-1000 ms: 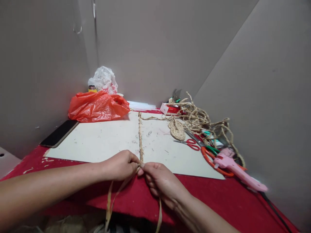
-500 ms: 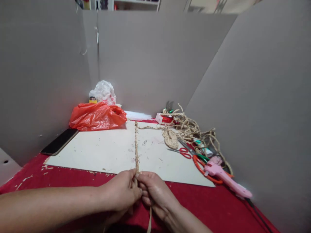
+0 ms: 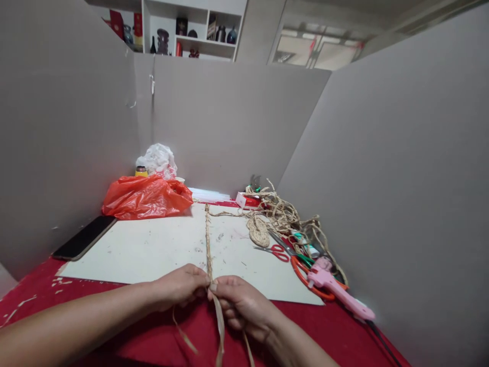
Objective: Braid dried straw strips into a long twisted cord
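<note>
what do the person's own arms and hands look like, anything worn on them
The left hand and right hand are ungloved, with no ring, watch or bracelet showing. Both forearms are bare, no sleeve in view.

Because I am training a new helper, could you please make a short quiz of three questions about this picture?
1. True or false: the left hand and the right hand are both at the near end of the braided strip.
2. Which is nearest the black phone: (a) orange-red bag, (b) pink glue gun, (c) scissors?
3. Complete: the white board lies on a ____ surface.

Key: 1. True; 2. a; 3. red.
</note>
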A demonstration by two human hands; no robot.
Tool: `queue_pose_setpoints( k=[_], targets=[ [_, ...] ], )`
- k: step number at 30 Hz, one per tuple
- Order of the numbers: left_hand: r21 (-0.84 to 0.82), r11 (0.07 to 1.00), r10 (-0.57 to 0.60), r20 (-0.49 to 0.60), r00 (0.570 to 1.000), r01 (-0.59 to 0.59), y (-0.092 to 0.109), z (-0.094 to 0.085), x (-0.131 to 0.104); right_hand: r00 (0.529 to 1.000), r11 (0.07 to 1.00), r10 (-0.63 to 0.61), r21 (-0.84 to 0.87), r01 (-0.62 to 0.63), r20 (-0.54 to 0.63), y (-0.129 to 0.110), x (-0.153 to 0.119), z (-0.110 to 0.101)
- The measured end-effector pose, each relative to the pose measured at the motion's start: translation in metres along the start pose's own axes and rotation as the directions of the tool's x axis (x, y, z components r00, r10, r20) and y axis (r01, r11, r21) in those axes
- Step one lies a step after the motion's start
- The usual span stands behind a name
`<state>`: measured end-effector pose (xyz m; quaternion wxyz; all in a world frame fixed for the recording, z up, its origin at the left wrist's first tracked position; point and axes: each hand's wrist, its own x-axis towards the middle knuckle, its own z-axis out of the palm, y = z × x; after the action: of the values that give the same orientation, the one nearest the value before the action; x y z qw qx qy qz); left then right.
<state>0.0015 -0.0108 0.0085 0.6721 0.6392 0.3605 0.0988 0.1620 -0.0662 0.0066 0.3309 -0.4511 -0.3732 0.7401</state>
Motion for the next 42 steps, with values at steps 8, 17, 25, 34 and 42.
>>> queue_pose_setpoints(
  k=[8,17,25,34,42],
  targets=[
    [0.118,0.993,0.001,0.016,1.0,-0.003,-0.002,-0.005,0.002,0.972,0.711,-0.231,-0.69,0.136,-0.046,-0.003,0.004,-0.008],
    [-0.031,0.995,-0.099,-0.096,0.99,0.097,-0.004,0.011,0.007,0.903,0.263,-0.413,-0.965,-0.004,-0.116,-0.006,-0.016,0.0],
    [-0.208,0.978,-0.044,-0.093,0.995,0.023,-0.008,0.021,0.004,0.899,0.501,-0.418,-0.858,0.11,-0.129,0.017,-0.02,0.017],
    [-0.3,0.954,-0.034,-0.052,0.998,0.017,-0.005,0.013,-0.008,0.909,0.402,-0.409,-0.91,0.102,-0.079,0.005,-0.05,0.019],
    [-0.196,0.98,0.024,0.036,0.999,-0.016,0.008,0.003,-0.012,0.988,0.91,-0.147,-0.398,0.113,-0.056,-0.009,-0.003,0.001]
  ],
)
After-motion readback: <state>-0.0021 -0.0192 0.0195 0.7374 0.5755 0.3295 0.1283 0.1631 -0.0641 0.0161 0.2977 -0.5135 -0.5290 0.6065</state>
